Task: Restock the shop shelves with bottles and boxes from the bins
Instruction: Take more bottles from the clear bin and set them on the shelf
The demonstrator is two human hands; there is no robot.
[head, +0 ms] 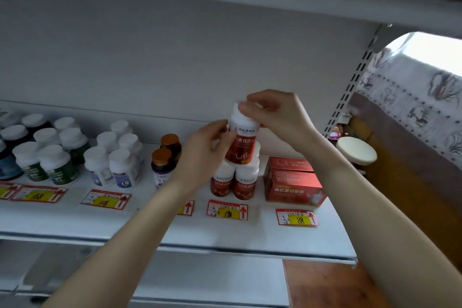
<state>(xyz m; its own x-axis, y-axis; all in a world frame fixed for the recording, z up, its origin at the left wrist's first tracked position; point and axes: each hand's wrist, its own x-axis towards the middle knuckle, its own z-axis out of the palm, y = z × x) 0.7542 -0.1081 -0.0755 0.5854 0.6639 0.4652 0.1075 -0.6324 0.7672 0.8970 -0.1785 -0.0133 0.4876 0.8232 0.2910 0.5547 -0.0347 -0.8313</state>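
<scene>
A white bottle with a red label [242, 144] is held just above two matching red-label bottles [235, 181] that stand side by side on the white shelf [150, 222]. My right hand [272, 114] pinches its white cap from above. My left hand [207, 155] grips the bottle's left side, fingers curled round the body. The bottle's bottom sits at the level of the lower bottles' caps; I cannot tell whether it touches them.
Two red boxes [293, 181] are stacked right of the bottles. Amber-capped dark bottles [166, 157], white bottles [117, 155] and green and blue-label bottles [47, 152] fill the shelf leftward. Price tags [227, 210] line the shelf front. A round stool [356, 150] stands beyond the shelf's right end.
</scene>
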